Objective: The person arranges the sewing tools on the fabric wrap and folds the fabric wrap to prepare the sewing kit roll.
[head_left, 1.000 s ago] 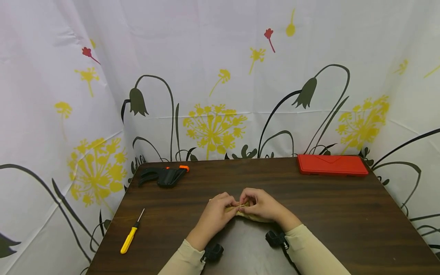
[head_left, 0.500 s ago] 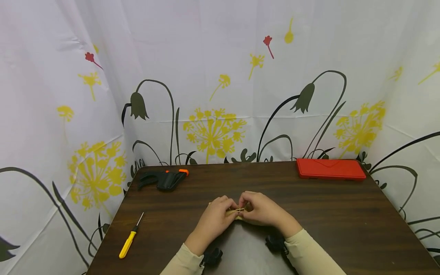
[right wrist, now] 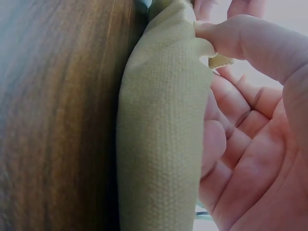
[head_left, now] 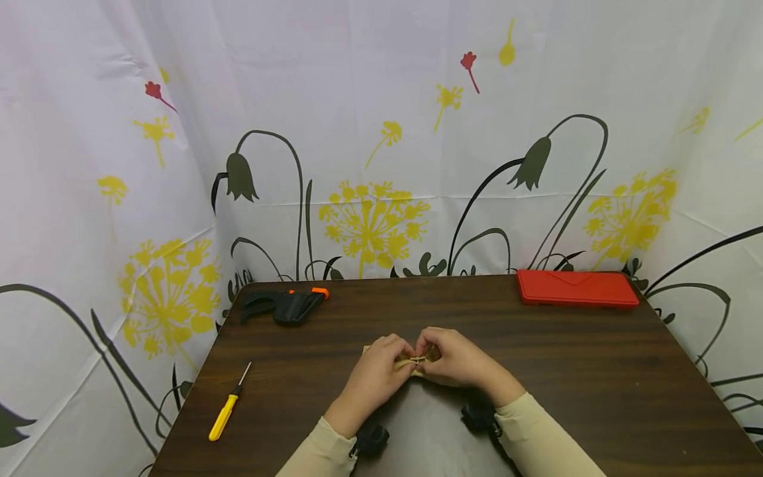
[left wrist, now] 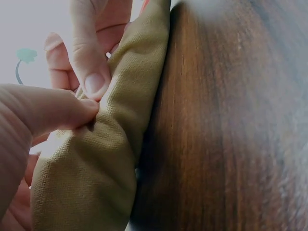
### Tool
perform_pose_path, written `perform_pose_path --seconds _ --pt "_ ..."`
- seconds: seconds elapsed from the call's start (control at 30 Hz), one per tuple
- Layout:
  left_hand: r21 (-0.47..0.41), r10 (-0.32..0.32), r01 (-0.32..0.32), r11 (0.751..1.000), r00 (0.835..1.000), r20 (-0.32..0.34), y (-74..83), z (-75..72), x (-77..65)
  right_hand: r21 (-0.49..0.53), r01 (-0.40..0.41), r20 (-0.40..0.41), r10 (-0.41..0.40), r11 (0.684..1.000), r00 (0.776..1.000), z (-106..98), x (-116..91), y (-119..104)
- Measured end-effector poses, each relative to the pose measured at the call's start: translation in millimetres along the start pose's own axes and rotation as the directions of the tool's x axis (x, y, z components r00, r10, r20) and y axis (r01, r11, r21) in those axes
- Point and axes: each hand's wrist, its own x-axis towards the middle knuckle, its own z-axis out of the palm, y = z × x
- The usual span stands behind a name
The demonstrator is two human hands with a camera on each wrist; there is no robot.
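Observation:
A tan, coarsely woven piece of cloth (left wrist: 91, 173) is bunched up into folds near the middle of the table, largely covered by the hands in the head view. My left hand (head_left: 375, 371) pinches its upper edge between thumb and fingers. From the other side, my right hand (head_left: 459, 363) pinches the same edge, so the two thumbs nearly meet. In the right wrist view the cloth (right wrist: 163, 110) looks like a long, rounded roll beside the wood, its top edge puckered at the right thumb (right wrist: 236, 36).
A yellow-handled screwdriver (head_left: 225, 412) lies at the left of the brown table (head_left: 596, 371). At the back left is a black clamp-like tool (head_left: 289, 308) with orange tips. A red case (head_left: 577, 289) sits at the back right. A flower-print curtain (head_left: 381, 79) hangs behind.
Both hands stay at the cloth with small finger movements. Less cloth shows below the right hand, and two thin strips now show between the fingertips. The head view dipped and returned.

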Motion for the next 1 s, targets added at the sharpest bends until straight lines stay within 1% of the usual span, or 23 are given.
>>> perform_pose_path --seconds 0.13,0.23,0.5,0.63,0.73,0.87,0.93,1.0 --pt "-0.003 0.000 0.000 1.000 1.000 -0.020 0.5 2.2 -0.5 0.007 -0.018 -0.009 0.018 1.000 1.000 1 -1 0" --pt "-0.008 -0.001 0.000 1.000 1.000 -0.031 0.3 4.2 0.1 -0.006 -0.025 -0.018 0.024 1.000 1.000 0 -2 -1" --pt "-0.005 0.011 -0.012 1.000 0.999 -0.032 2.3 6.2 0.3 -0.099 -0.018 -0.065 0.012 0.995 0.998 -2 -5 -2" --pt "0.002 0.018 -0.018 1.000 0.999 -0.045 2.2 7.6 -0.8 -0.141 -0.024 -0.084 0.012 0.990 0.996 -2 -6 -5" --pt "0.009 0.029 -0.028 1.000 0.998 -0.055 1.3 8.5 -1.1 -0.194 -0.006 -0.097 -0.013 0.981 0.995 -1 -7 -9" --pt "0.022 0.046 -0.045 0.999 0.997 -0.062 -0.2 7.4 -0.2 -0.282 0.043 -0.110 -0.077 0.959 0.991 0 -6 -13" --pt "0.024 0.049 -0.047 0.999 0.997 -0.054 -0.1 5.3 0.4 -0.309 0.055 -0.098 -0.089 0.949 0.991 0 -5 -14" --pt "0.028 0.048 -0.047 0.998 0.998 -0.029 0.6 1.7 1.2 -0.316 0.054 -0.072 -0.081 0.947 0.994 -1 -5 -16"
